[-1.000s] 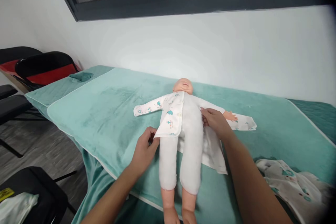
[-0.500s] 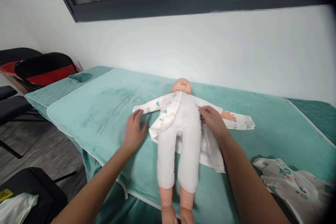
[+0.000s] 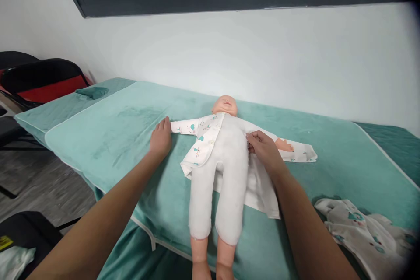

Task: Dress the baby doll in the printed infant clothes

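A pale wall (image 3: 249, 57) rises beyond both your grips, with a dark window frame (image 3: 154, 2) across its top. Below it spreads the surface (image 3: 111, 140), covered in soft teal fabric, running beneath your hands. Black-and-red chairs (image 3: 49, 78) stand farther off, to the left of your left grip. Between your grips the doll (image 3: 229, 148) lies on its back, head toward the wall, legs toward you. Your forearms reach in from the lower corners, angled toward it. The white printed shirt (image 3: 202, 146) covers one side of its chest, and one sleeve stretches to your left grip. A crumpled printed cloth (image 3: 364, 227) lies nearer you, to the right of your right grip. Your left hand (image 3: 160, 138) is back up, fingers together and pointing toward the wall, at the cuff; you cannot tell whether its grip has closed on it. Your right hand (image 3: 262, 146) bends inward, its grip narrow, thumb and fingers pinching the shirt's edge at the doll's side. Just beyond that grip, the doll's small hand (image 3: 284, 145) rests over the other sleeve.
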A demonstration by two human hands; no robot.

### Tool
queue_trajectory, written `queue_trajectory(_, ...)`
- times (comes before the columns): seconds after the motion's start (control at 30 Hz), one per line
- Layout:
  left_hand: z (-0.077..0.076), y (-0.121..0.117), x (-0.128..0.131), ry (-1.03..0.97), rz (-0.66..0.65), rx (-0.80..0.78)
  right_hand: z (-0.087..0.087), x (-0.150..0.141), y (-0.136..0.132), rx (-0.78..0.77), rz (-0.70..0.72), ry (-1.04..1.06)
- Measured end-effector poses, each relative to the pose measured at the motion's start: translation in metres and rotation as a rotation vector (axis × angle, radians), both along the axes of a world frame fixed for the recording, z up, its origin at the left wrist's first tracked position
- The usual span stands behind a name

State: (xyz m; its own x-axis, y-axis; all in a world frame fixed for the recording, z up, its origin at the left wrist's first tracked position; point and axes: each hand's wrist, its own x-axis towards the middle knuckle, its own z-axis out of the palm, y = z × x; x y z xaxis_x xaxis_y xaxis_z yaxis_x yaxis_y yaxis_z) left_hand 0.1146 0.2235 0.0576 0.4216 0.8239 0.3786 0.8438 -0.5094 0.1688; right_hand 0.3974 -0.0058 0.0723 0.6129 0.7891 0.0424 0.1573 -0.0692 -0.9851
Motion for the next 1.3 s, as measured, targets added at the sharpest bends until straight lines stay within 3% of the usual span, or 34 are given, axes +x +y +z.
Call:
queue_trajectory(0.13,-0.001,0.011,-0.008,-0.091,0.109,-0.066,0.001,0.000,0.001,-0.011,0.008,0.041)
queue_trajectory(0.27,0.000,0.015,-0.014,-0.132,0.124,-0.058,0.001,0.000,0.002,-0.019,0.012,0.061)
queue_trajectory(0.37,0.000,0.012,-0.014,-0.197,0.114,-0.066,0.001,0.001,0.001,-0.012,0.027,0.034)
queue_trajectory(0.53,0.003,0.002,-0.012,-0.357,0.238,-0.045,0.000,0.001,0.001,-0.011,0.035,0.009)
queue_trajectory(0.8,0.001,-0.001,-0.015,-0.476,0.166,-0.124,0.000,0.001,0.000,-0.016,0.027,-0.005)
queue_trajectory(1.1,0.000,0.000,-0.015,-0.565,0.226,-0.123,0.005,-0.001,-0.001,-0.054,0.010,-0.052)
queue_trajectory(1.3,0.001,-0.006,-0.015,-0.514,0.155,0.055,0.007,-0.002,-0.002,-0.126,-0.050,-0.217)
